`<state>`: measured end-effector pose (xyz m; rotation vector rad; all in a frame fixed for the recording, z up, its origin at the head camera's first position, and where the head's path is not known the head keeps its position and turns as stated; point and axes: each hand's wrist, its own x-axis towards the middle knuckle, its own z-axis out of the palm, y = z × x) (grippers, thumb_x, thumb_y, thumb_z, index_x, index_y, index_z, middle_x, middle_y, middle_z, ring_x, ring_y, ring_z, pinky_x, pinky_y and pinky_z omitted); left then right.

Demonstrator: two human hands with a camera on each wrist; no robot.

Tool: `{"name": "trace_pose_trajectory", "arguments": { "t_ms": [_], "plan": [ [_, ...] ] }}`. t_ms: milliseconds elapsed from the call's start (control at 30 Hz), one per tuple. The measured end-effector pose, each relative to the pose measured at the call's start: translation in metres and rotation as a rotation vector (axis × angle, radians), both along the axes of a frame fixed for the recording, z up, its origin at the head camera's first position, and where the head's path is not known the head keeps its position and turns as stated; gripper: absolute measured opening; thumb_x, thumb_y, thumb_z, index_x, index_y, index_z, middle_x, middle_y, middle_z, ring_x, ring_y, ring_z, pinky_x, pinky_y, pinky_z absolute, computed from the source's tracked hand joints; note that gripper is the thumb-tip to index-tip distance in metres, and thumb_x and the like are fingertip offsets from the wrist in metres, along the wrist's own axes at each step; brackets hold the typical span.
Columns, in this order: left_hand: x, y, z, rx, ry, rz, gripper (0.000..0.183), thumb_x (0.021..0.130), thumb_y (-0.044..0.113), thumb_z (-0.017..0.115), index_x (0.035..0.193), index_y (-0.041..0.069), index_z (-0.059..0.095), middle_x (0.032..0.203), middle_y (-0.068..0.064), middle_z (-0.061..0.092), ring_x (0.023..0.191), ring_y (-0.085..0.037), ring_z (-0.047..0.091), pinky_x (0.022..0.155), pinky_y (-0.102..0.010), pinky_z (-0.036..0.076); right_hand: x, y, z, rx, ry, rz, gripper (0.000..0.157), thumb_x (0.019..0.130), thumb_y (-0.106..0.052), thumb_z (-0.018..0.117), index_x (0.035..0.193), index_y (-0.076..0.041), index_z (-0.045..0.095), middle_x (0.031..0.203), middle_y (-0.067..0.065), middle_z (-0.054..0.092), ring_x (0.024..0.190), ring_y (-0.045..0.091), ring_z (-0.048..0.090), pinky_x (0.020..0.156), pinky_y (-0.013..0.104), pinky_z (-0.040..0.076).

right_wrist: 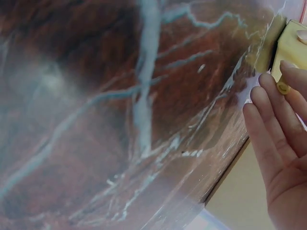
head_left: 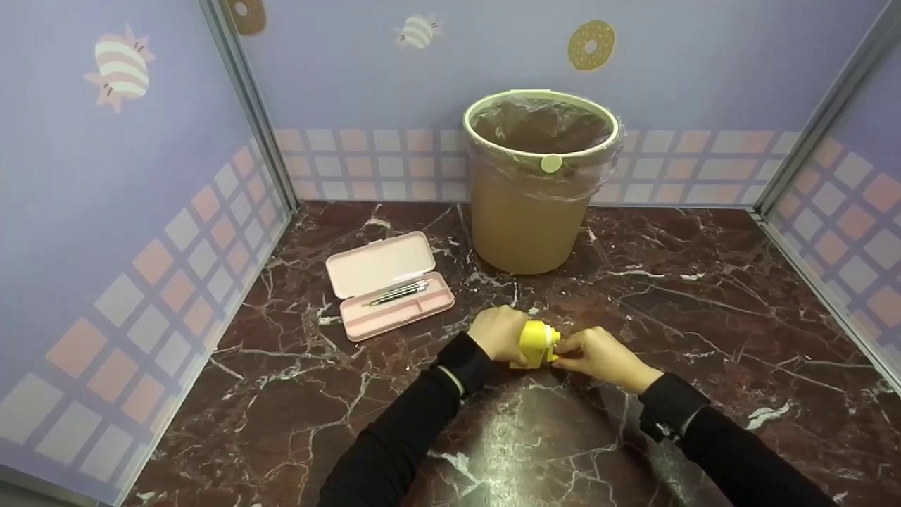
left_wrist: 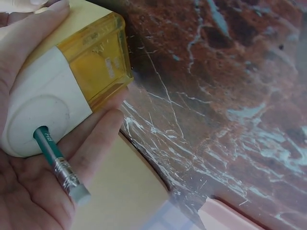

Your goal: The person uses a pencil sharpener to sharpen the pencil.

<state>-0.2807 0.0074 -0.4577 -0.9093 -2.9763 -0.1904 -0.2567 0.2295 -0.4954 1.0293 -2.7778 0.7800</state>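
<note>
A yellow and white crank pencil sharpener [head_left: 533, 345] is gripped in my left hand [head_left: 501, 334], just above the table. In the left wrist view, a green pencil [left_wrist: 52, 154] with a metal band and grey eraser sticks out of its round white face. The sharpener's see-through amber shavings drawer [left_wrist: 98, 60] faces the table side. My right hand [head_left: 602, 358] is at the sharpener's other end, thumb and index finger pinching the small yellow crank knob [right_wrist: 283, 88]. The pencil's front part is hidden inside the sharpener.
An open pink pencil case [head_left: 429, 306] with pencils [head_left: 399, 292] inside lies left of the hands. Behind them stands a tan bin [head_left: 528, 218] with a clear liner. Patterned walls [head_left: 366, 77] bound the dark marbled table [head_left: 281, 408] at the back and sides.
</note>
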Motion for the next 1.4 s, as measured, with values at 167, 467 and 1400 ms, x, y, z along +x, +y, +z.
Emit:
{"name": "trace_pose_trajectory", "arguments": {
  "t_ms": [167,467,1400],
  "plan": [
    [0.000,0.001,0.000,0.001,-0.015,0.007,0.045,0.064,0.038,0.093,0.094,0.010,0.073,0.094,-0.007,0.078,0.084,-0.025,0.074,0.074,-0.041,0.060,-0.001,0.001,0.006,-0.003,-0.036,-0.026,0.018,0.086,-0.019,0.081,0.098,-0.006,0.081,0.093,0.010,0.081,0.077,0.017,0.077,0.072,0.031,0.063],
    [-0.001,0.010,0.002,-0.005,-0.022,0.015,0.047,0.066,0.042,0.092,0.095,0.011,0.073,0.095,-0.006,0.078,0.086,-0.025,0.074,0.073,-0.040,0.060,-0.006,0.011,0.029,0.030,-0.031,-0.058,0.041,0.082,-0.022,0.085,0.114,0.001,0.076,0.103,0.016,0.080,0.077,0.021,0.076,0.071,0.034,0.061],
    [-0.008,0.031,0.003,0.070,-0.127,-0.032,0.088,0.066,0.052,0.092,0.137,0.012,0.058,0.117,-0.008,0.075,0.103,-0.027,0.074,0.084,-0.042,0.061,-0.020,0.004,0.055,0.124,-0.013,0.024,0.028,0.079,-0.021,0.087,0.102,-0.008,0.077,0.084,0.002,0.077,0.065,0.003,0.058,0.061,0.020,0.047]
  ]
}}
